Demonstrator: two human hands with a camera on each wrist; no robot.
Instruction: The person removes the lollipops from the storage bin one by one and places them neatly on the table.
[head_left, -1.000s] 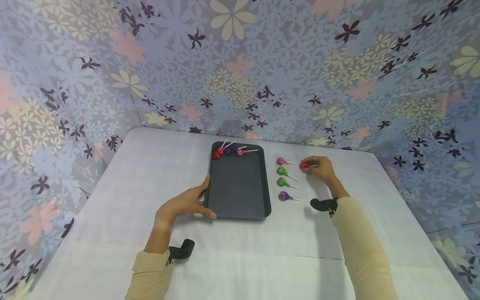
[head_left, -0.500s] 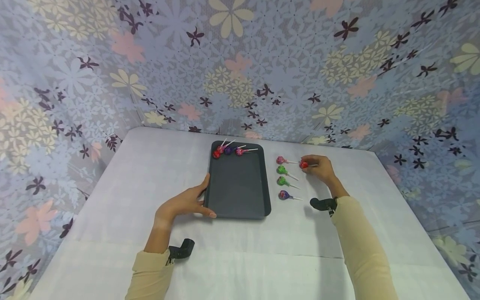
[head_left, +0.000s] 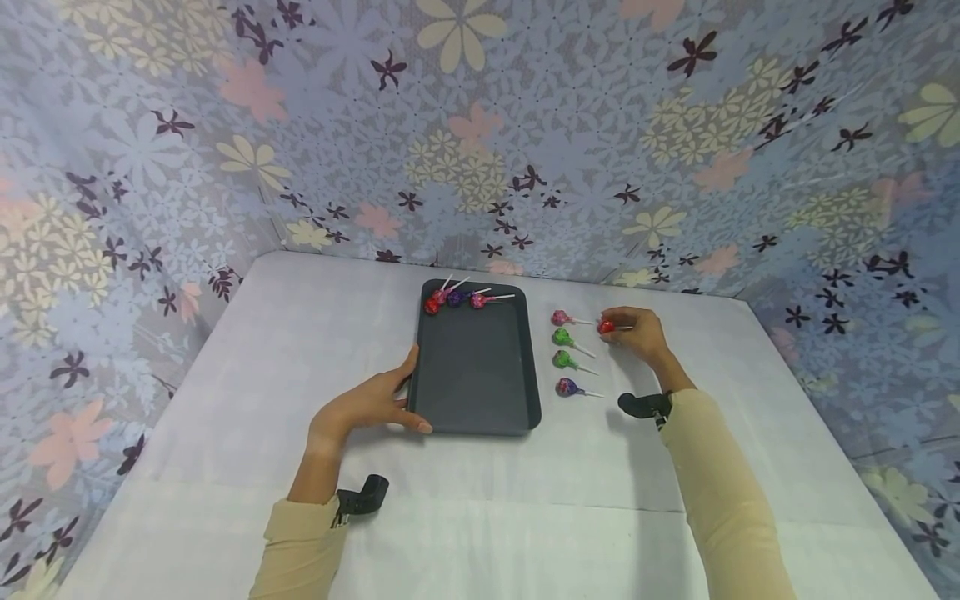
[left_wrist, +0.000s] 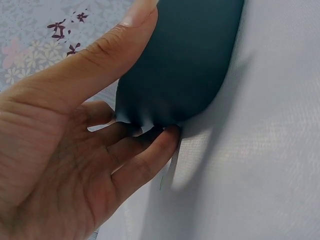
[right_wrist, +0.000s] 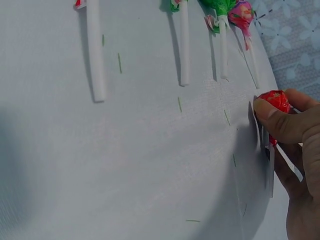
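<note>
Here, pinching the red lollipop (head_left: 605, 327) by its ball (right_wrist: 278, 99) in the right hand (head_left: 637, 330), with the stick (right_wrist: 271, 172) toward the table's (head_left: 742, 375) right edge.

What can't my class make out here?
Left wrist: dark grey rectangular tray, far end cut by top edge.
Right wrist: round red-wrapped lollipop, partly behind the right grip.
Right wrist: leftmost white-sticked lollipop, head cut by top edge.
Head: any print on green wrappers, too small.
</note>
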